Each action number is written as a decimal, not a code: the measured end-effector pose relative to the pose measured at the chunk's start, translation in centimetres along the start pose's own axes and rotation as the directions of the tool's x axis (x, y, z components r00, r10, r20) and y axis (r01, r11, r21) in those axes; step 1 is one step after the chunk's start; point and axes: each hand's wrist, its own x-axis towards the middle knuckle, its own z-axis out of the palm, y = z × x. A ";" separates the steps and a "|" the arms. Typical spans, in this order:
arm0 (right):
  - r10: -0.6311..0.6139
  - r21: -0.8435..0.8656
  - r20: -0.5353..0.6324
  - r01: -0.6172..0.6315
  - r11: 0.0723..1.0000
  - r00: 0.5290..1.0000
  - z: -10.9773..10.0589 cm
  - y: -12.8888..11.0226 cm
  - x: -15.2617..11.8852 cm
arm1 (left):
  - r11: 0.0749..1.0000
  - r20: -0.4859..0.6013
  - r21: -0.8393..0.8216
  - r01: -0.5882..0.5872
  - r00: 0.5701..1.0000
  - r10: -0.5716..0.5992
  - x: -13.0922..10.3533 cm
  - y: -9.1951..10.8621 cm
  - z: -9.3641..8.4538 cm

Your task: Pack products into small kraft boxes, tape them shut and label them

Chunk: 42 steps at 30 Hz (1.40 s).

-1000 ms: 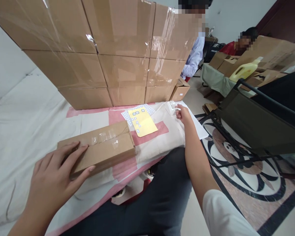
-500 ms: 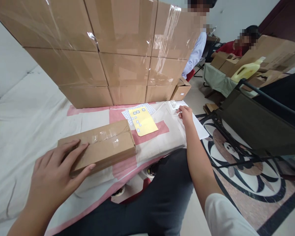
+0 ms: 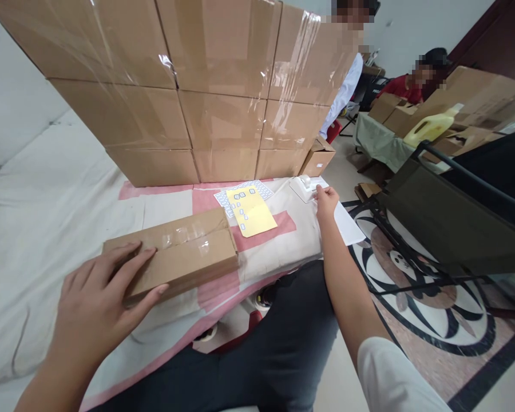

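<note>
A long cardboard box (image 3: 193, 252) with clear tape on its top lies on the cloth-covered table. My left hand (image 3: 107, 286) rests on its left end, fingers spread on top and thumb along the near side. At the right, my right hand (image 3: 327, 200) is closed in a pinch beside a white tape dispenser (image 3: 302, 187); what its fingertips hold is too small to name. White paper (image 3: 347, 226) lies partly under that hand. Between the hands is a yellow sheet (image 3: 253, 214) with small stickers, overlapping a printed label sheet (image 3: 264, 189).
Stacked, taped cartons (image 3: 223, 123) stand along the back of the table, with a small box (image 3: 317, 157) at their right. Beyond are two people, a yellow jug (image 3: 431, 127) and more boxes. A dark folding frame (image 3: 463, 217) stands at the right.
My right hand has drawn back slightly from the dispenser, its fingers more closed together. My left hand stays on the box. The view has shifted a little.
</note>
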 end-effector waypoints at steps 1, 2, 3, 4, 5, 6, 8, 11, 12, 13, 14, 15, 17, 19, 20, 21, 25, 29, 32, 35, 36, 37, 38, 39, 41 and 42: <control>0.025 -0.005 -0.022 -0.025 1.000 0.999 0.0 0.2 0.0 | 1.000 0.001 -0.003 -0.002 1.000 0.002 0.0 0.0 0.0; 0.053 -0.007 -0.039 -0.053 0.999 0.998 0.1 0.3 0.1 | 1.000 0.003 -0.005 -0.005 1.000 0.005 0.0 0.0 0.0; 0.083 -0.007 -0.050 -0.083 0.997 0.995 0.2 0.4 0.1 | 1.000 0.003 -0.005 -0.009 1.000 0.009 0.0 0.0 0.0; 0.110 -0.005 -0.054 -0.110 0.994 0.992 0.2 0.5 0.1 | 1.000 0.002 -0.003 -0.011 1.000 0.011 0.0 0.0 0.0; 0.133 -0.002 -0.053 -0.133 0.991 0.990 0.3 0.5 0.1 | 1.000 0.003 -0.001 -0.014 1.000 0.014 0.0 0.0 0.0; 0.150 0.002 -0.049 -0.150 0.989 0.987 0.3 0.4 0.1 | 1.000 0.005 0.000 -0.015 1.000 0.015 0.0 0.0 -0.1; 0.161 0.012 -0.042 -0.161 0.987 0.986 0.4 0.2 0.2 | 1.000 0.009 0.002 -0.012 1.000 0.012 0.0 -0.1 -0.1; 0.130 0.030 -0.044 -0.128 0.991 0.991 0.5 -0.1 0.3 | 1.000 0.016 0.001 -0.014 1.000 0.014 0.0 -0.1 -0.1; 0.115 0.036 -0.049 -0.113 0.993 0.992 0.5 -0.1 0.3 | 1.000 0.017 0.002 -0.013 1.000 0.013 0.0 -0.1 -0.1; 0.103 0.041 -0.055 -0.100 0.994 0.993 0.5 -0.1 0.4 | 1.000 0.017 0.004 -0.013 1.000 0.013 0.0 -0.1 -0.1; 0.094 0.047 -0.062 -0.091 0.995 0.994 0.6 0.0 0.4 | 1.000 0.016 0.006 -0.012 1.000 0.012 0.0 -0.1 -0.1; 0.089 0.054 -0.069 -0.086 0.995 0.994 0.6 0.1 0.5 | 1.000 0.015 0.008 -0.009 1.000 0.009 0.0 0.0 -0.1; 0.085 0.070 -0.084 -0.079 0.994 0.993 0.7 0.5 0.6 | 1.000 0.013 0.011 -0.005 1.000 0.005 0.0 0.0 -0.1; 0.083 0.092 -0.105 -0.073 0.993 0.991 0.7 0.8 0.7 | 1.000 0.018 0.005 -0.007 1.000 0.007 0.0 0.0 -0.1; 0.082 0.104 -0.116 -0.070 0.992 0.990 0.7 1.0 0.7 | 1.000 0.020 0.003 -0.009 1.000 0.009 0.0 0.0 -0.2; 0.081 0.116 -0.125 -0.067 0.991 0.989 0.7 1.1 0.7 | 1.000 0.021 0.002 -0.011 1.000 0.011 0.1 0.1 -0.2; 0.087 0.153 -0.133 -0.066 0.986 0.987 0.5 1.7 0.7 | 1.000 0.025 0.005 -0.007 1.000 0.006 0.1 0.1 -0.2; 0.094 0.158 -0.120 -0.075 0.985 0.988 0.2 1.7 0.5 | 1.000 0.030 -0.005 0.024 0.999 -0.024 -0.2 0.1 -0.1; 0.093 0.130 -0.112 -0.078 0.988 0.989 0.1 1.5 0.4 | 0.999 0.042 -0.020 0.051 0.998 -0.050 -0.4 0.1 -0.1; 0.079 0.073 -0.110 -0.071 0.995 0.991 0.0 1.4 0.1 | 0.997 0.061 -0.043 0.071 0.996 -0.068 -0.5 0.1 -0.2; 0.074 0.049 -0.108 -0.069 0.996 0.991 0.0 1.4 0.0 | 0.996 0.066 -0.048 0.079 0.995 -0.076 -0.5 0.1 -0.2; 0.071 0.023 -0.104 -0.069 0.997 0.992 0.0 1.4 -0.1 | 0.995 0.070 -0.051 0.086 0.994 -0.082 -0.5 0.1 -0.2; 0.070 -0.004 -0.097 -0.071 0.997 0.993 -0.1 1.5 -0.2 | 0.995 0.070 -0.049 0.088 0.994 -0.084 -0.5 0.1 -0.2; 0.071 -0.033 -0.088 -0.074 0.997 0.994 -0.2 1.6 -0.3 | 0.995 0.068 -0.045 0.085 0.994 -0.082 -0.5 0.1 -0.2; 0.074 -0.095 -0.067 -0.080 0.992 0.995 -0.3 1.8 -0.4 | 0.997 0.063 -0.040 0.067 0.996 -0.064 -0.5 0.1 -0.2; 0.081 -0.127 -0.046 -0.086 0.988 0.996 -0.4 1.9 -0.4 | 0.998 0.059 -0.038 0.057 0.997 -0.054 -0.4 0.1 -0.2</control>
